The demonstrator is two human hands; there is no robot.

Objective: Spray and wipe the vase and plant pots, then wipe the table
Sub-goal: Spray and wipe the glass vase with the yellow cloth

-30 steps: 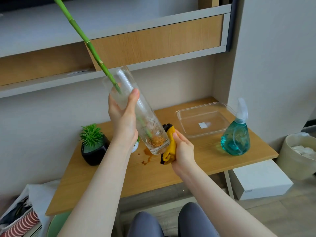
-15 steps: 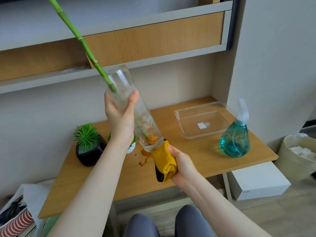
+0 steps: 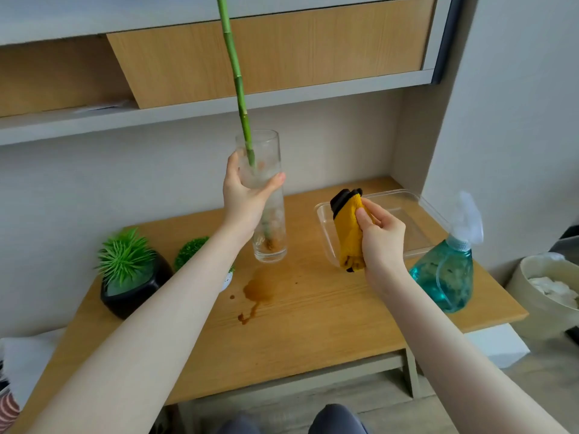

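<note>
My left hand (image 3: 247, 198) grips a tall clear glass vase (image 3: 269, 220) near its top; the vase is upright, its base at or just above the wooden table (image 3: 313, 324). A green bamboo stalk (image 3: 236, 83) rises out of it. My right hand (image 3: 380, 236) holds a folded yellow cloth (image 3: 347, 227) with a black edge, to the right of the vase and apart from it. A brown spill (image 3: 258, 289) lies on the table in front of the vase. A black pot (image 3: 134, 289) with a spiky green plant stands at the left. A small white pot (image 3: 225, 280) with a round green plant is partly hidden by my left forearm.
A clear plastic tray (image 3: 416, 211) lies at the back right, behind my right hand. A teal spray bottle (image 3: 448, 270) stands at the table's right edge. A shelf unit (image 3: 250, 64) hangs overhead. A bin (image 3: 545, 296) and a white box (image 3: 498, 346) sit on the floor at the right.
The vase has swung from tilted to upright and come down toward the table. My right hand has pulled the cloth off the vase's base and moved it to the right.
</note>
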